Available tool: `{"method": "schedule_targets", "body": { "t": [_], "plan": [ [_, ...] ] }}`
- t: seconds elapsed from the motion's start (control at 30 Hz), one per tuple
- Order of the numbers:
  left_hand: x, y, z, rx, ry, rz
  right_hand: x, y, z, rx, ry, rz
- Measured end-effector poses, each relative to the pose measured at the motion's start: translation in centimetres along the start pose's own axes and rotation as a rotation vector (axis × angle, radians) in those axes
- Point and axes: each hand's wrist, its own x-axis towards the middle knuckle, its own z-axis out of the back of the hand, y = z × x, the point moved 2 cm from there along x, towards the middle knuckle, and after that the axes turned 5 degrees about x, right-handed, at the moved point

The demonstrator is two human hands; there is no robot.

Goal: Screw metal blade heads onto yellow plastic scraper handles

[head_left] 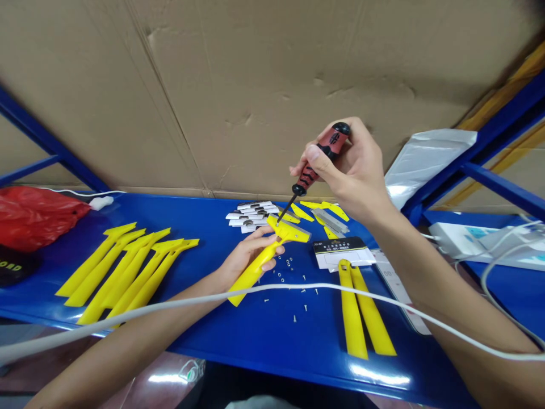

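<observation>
My left hand (249, 254) is closed around the neck of a yellow scraper (254, 267), whose wide head points up and to the right. A strip of grey blade shows along the head's right end. In my right hand (355, 165) is a screwdriver (322, 156) with a red and black handle, held at a slant. Its shaft runs down to the left, and the tip meets the scraper head at a screw position. Below the hands, several small screws and nuts (294, 318) lie scattered on the blue table (272, 346).
Yellow scrapers (123, 272) lie in a row at left, beside a red bag (40, 216). Packaged blades (251, 216), yellow head pieces (336, 211) and loose blades (330, 221) lie behind. Two yellow handles (353, 318), a printed card (343, 253) and a phone (400, 289) are right. A white cable (310, 286) crosses in front.
</observation>
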Motion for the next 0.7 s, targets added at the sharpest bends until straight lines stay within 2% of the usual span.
{"method": "schedule_targets", "body": {
  "t": [0.7],
  "plan": [
    [-0.08, 0.12, 0.05, 0.015, 0.011, -0.019, 0.14, -0.16, -0.09, -0.018, 0.022, 0.016]
  ]
}}
